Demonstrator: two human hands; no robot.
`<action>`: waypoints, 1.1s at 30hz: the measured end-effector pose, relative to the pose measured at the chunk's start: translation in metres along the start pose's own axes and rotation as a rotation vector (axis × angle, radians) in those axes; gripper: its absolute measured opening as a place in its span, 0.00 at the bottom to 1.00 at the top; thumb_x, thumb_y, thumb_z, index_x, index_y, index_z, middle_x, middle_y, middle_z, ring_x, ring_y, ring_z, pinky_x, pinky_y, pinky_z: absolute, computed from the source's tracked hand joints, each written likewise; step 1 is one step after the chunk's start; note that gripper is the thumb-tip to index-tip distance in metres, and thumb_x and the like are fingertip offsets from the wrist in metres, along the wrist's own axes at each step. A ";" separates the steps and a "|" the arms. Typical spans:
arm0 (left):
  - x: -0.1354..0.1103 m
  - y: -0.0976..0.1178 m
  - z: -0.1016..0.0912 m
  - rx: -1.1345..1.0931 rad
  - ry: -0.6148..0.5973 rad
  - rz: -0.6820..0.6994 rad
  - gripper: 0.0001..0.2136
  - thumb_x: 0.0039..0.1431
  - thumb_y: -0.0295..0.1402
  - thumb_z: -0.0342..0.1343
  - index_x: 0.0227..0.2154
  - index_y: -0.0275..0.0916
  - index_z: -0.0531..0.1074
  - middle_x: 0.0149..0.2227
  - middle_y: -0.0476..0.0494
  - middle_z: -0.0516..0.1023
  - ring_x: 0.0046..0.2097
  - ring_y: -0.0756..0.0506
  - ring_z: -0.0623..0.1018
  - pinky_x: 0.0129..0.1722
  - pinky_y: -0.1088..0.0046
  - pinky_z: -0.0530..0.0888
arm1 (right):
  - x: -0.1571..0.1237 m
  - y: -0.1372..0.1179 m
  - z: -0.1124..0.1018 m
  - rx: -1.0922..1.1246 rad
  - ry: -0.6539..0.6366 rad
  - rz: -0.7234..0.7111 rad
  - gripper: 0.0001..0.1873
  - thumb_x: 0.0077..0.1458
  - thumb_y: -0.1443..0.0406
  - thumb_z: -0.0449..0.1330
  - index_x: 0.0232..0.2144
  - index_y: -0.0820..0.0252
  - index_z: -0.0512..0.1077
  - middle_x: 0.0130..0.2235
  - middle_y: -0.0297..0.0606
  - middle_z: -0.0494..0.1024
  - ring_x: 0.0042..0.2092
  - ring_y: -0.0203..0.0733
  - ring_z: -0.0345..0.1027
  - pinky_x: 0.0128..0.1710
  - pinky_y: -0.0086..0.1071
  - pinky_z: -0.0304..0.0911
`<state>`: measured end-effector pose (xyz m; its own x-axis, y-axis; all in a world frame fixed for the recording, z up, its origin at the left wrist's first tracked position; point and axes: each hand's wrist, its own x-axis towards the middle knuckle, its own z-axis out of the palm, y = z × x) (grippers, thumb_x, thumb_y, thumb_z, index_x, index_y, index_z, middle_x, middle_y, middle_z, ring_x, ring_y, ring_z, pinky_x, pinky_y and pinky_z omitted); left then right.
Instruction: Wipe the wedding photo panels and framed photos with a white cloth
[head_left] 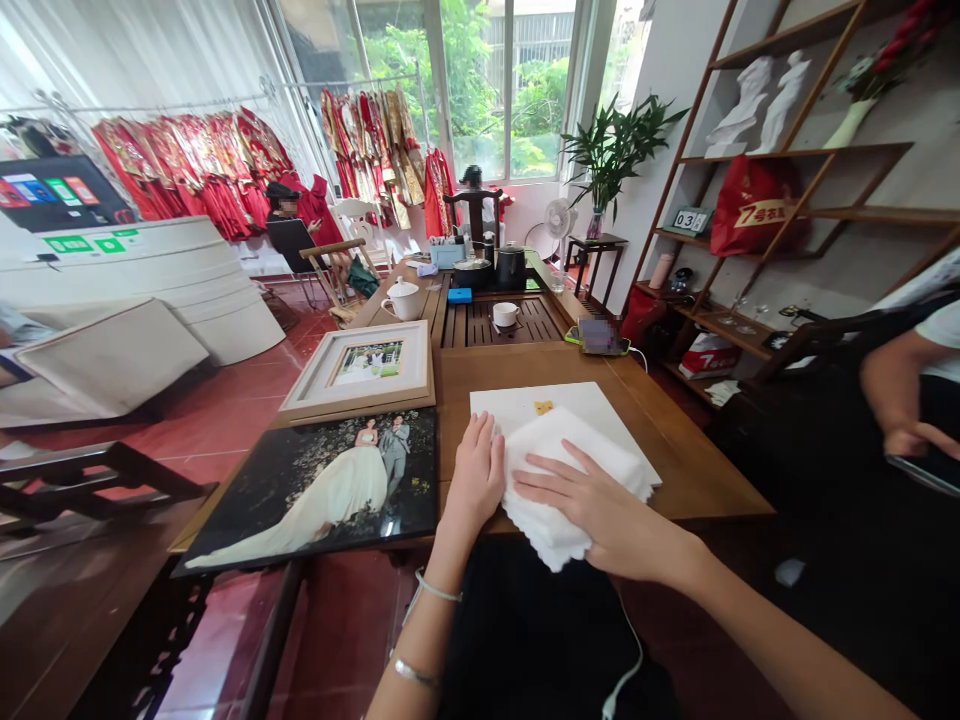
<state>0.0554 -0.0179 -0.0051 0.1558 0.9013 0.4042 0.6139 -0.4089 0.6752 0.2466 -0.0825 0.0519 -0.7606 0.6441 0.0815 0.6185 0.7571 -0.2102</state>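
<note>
A folded white towel [570, 470] lies at the near edge of a long wooden table [697, 470], partly hanging over it. My left hand [476, 475] rests on the towel's left edge, its fingers curled onto the cloth. My right hand [592, 500] lies flat across the towel's middle with the fingers stretched out. A white sheet [525, 405] with a small yellow mark lies under and behind the towel.
A large dark wedding photo [322, 485] and a framed picture [360, 368] lie on the left of the table. Further back stand a tea tray [499, 322], a teapot [403, 298], a cup, kettles and a phone [602, 338]. Another person's arm [896, 390] shows at the right. Shelves stand behind.
</note>
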 end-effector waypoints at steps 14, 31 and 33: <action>0.000 -0.003 0.001 0.055 -0.036 0.041 0.18 0.61 0.27 0.42 0.52 0.31 0.67 0.58 0.29 0.67 0.64 0.38 0.63 0.63 0.52 0.60 | 0.012 0.107 0.005 -0.055 0.221 0.336 0.42 0.39 0.76 0.49 0.60 0.57 0.59 0.64 0.41 0.59 0.66 0.47 0.45 0.62 0.58 0.35; 0.001 -0.008 0.007 0.030 0.015 0.032 0.19 0.60 0.25 0.42 0.52 0.33 0.67 0.58 0.31 0.68 0.63 0.39 0.64 0.63 0.52 0.61 | -0.022 0.073 0.010 -0.098 0.215 0.313 0.47 0.34 0.77 0.49 0.61 0.57 0.58 0.65 0.43 0.56 0.67 0.48 0.43 0.62 0.57 0.39; 0.001 -0.010 0.008 0.017 0.029 0.033 0.19 0.60 0.25 0.43 0.52 0.34 0.68 0.58 0.32 0.68 0.63 0.40 0.64 0.63 0.54 0.61 | -0.040 0.050 0.011 -0.096 0.222 0.302 0.50 0.31 0.77 0.48 0.61 0.53 0.57 0.65 0.39 0.56 0.67 0.47 0.43 0.63 0.58 0.39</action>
<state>0.0558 -0.0119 -0.0160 0.1534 0.8828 0.4439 0.6223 -0.4353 0.6506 0.3058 -0.0714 0.0277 -0.4864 0.8397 0.2414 0.8319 0.5295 -0.1658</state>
